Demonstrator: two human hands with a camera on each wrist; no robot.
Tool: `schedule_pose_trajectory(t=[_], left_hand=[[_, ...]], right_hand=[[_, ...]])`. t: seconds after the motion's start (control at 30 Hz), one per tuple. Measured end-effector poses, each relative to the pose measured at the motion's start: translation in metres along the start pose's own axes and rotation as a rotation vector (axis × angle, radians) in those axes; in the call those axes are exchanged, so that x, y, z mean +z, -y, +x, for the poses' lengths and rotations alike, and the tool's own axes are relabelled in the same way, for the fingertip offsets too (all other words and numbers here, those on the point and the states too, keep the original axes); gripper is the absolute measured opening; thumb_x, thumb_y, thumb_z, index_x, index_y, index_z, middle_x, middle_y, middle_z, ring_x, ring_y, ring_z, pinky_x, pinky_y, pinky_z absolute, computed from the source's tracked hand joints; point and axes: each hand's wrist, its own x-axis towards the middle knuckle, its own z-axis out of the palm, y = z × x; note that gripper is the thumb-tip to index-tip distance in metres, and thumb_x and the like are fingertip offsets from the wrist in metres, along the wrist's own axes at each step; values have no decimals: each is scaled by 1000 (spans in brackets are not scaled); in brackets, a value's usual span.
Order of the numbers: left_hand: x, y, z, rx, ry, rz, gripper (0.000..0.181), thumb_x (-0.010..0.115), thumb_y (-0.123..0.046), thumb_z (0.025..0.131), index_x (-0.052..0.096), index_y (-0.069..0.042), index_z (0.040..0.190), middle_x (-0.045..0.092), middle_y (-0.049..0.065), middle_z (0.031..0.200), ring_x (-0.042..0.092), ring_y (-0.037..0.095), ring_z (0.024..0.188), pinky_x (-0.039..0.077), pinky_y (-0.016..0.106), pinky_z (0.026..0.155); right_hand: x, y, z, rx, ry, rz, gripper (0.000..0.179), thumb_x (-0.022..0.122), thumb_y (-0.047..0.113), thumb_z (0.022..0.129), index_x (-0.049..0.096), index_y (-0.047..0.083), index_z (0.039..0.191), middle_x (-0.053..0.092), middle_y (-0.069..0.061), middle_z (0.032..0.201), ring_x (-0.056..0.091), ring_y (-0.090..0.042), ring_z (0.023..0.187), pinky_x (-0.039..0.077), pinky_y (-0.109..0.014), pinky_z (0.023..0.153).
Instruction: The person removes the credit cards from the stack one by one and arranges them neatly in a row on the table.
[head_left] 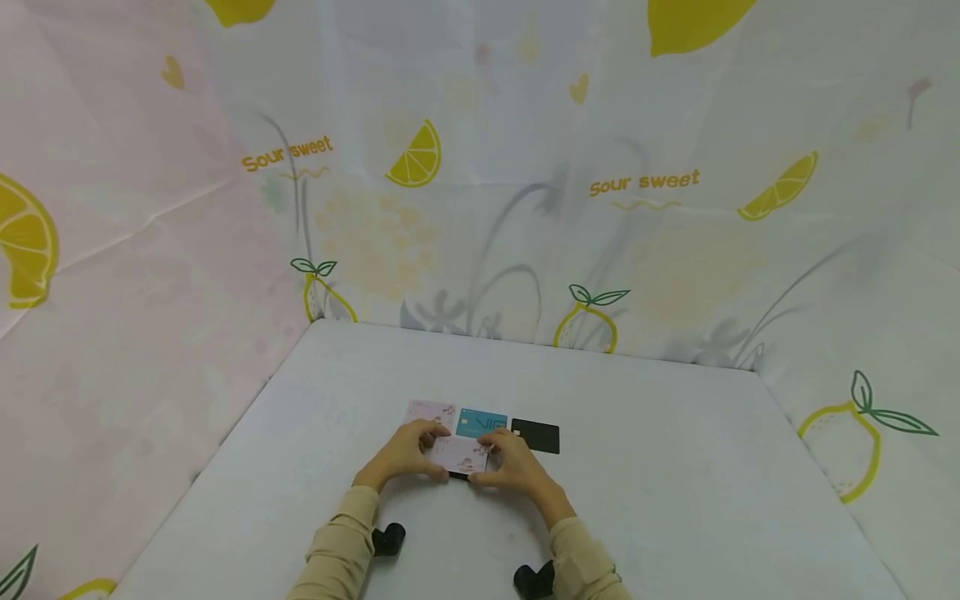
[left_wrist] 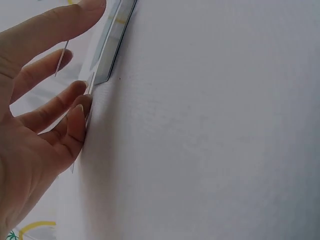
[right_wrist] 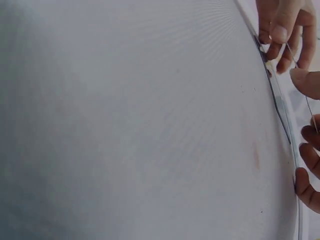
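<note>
A pale pink card (head_left: 459, 452) with a flower print is pinched between my two hands above the white table. My left hand (head_left: 405, 452) grips its left edge, and my right hand (head_left: 521, 467) has the right edge. Below its near side shows a dark strip of something flat (head_left: 458, 476), mostly hidden by the card. In the left wrist view, the raised card (left_wrist: 62, 59) is seen edge-on at the left fingers. The right wrist view catches its thin edge (right_wrist: 308, 104) between both hands. Just beyond lie another pink card (head_left: 431, 410), a blue card (head_left: 480, 422) and a black card (head_left: 538, 436).
The white table (head_left: 660, 492) spreads around the cards. A lemon-print cloth (head_left: 480, 250) hangs behind it and along the sides. Black wrist-worn pieces (head_left: 389, 540) stick out from both sleeves.
</note>
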Motion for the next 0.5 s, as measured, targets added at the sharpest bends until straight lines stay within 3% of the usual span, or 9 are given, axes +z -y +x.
schedule_pose_trajectory(t=[0.17, 0.5], left_hand=[[1, -3, 2, 22, -27, 9, 55, 89, -20, 58, 67, -3, 105, 62, 6, 96, 54, 19, 86, 46, 32, 72], [0, -13, -1, 31, -35, -3, 57, 88, -22, 60, 66, 0, 108, 64, 11, 105, 55, 26, 93, 47, 37, 77]], right_hand=[[-2, 1, -1, 13, 1, -30, 59, 83, 28, 70, 61, -2, 115, 59, -8, 104, 57, -23, 91, 47, -35, 80], [-9, 3, -7, 21, -40, 31, 57, 84, 26, 69, 62, -3, 113, 60, -9, 102, 58, -24, 88, 49, -31, 74]])
